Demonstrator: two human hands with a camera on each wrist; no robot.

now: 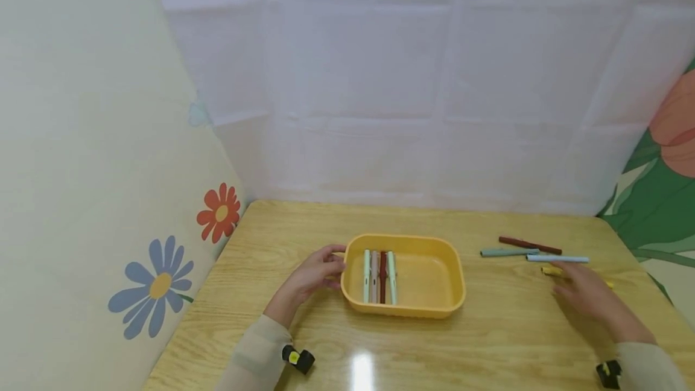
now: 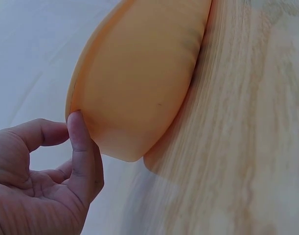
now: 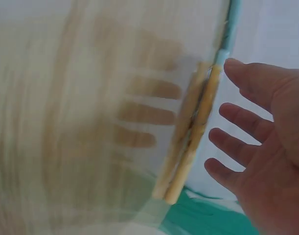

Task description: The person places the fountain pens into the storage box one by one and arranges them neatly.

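A yellow tray (image 1: 407,312) stands on the table, with several pens lying side by side in its left half: pale green, pinkish, dark red and pale green (image 1: 392,276). My left hand (image 1: 317,270) is at the tray's left end; in the left wrist view its curled fingers pinch the rim of the tray (image 2: 134,88). Over on the right, my right hand (image 1: 589,294) hovers beside a yellow pen (image 3: 193,134), its fingers spread and apart from it. The hand partly hides that pen in the head view. A light blue pen (image 1: 559,258) lies just behind it.
Further back on the right lie a dark red pen (image 1: 529,245) and a teal pen (image 1: 505,252), close to the light blue one. A white cloth (image 1: 358,101) hangs behind the wooden table (image 1: 293,228). Flower-patterned panels flank both sides.
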